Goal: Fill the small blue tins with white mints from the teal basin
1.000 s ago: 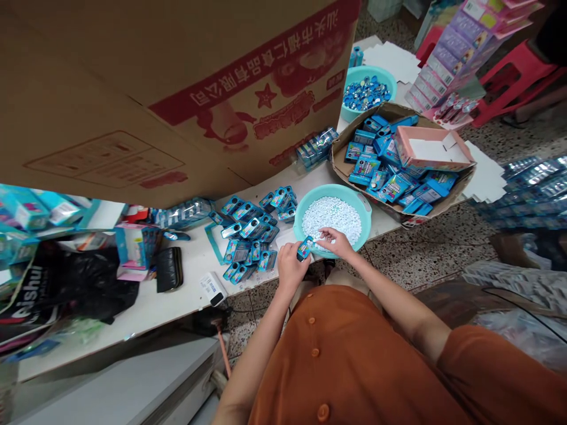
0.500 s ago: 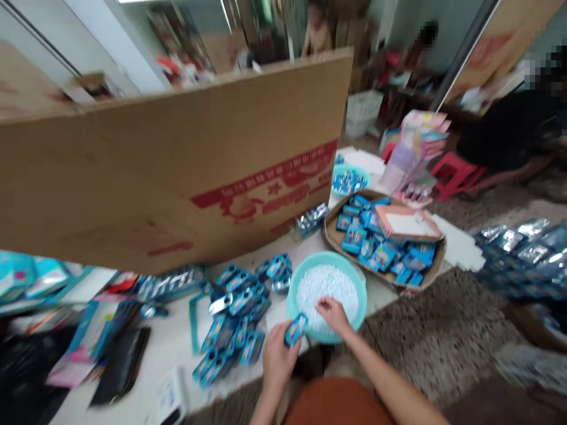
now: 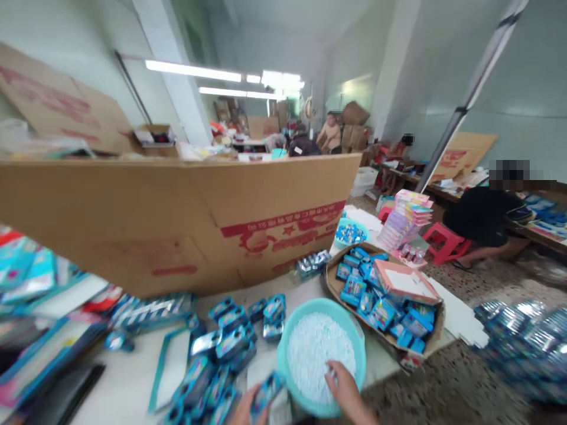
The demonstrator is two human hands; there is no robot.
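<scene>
At the bottom edge my left hand (image 3: 246,409) grips a small blue printed box (image 3: 268,392), tilted beside the rim of a turquoise basin (image 3: 282,354). The basin holds a heap of small white pieces (image 3: 316,342), too fine to make out singly. My right hand (image 3: 344,383) is over the near right part of this heap, its fingers curled together at the pieces. What lies between those fingertips, if anything, is too small to tell. Left of the basin, several similar blue boxes (image 3: 234,341) with dark round spots lie piled on the white table (image 3: 121,383).
A cardboard tray (image 3: 337,284) full of blue packets, with a pink box lid (image 3: 404,282) on top, stands right of the basin. A tall cardboard panel (image 3: 177,218) walls the table's back. Beyond it are a smaller basin (image 3: 365,236), a red stool (image 3: 445,242) and a seated person (image 3: 473,218).
The view has tilted up, showing more of the room and placing the table lower. My left hand still grips the small blue box; my right hand remains at the white pieces.
</scene>
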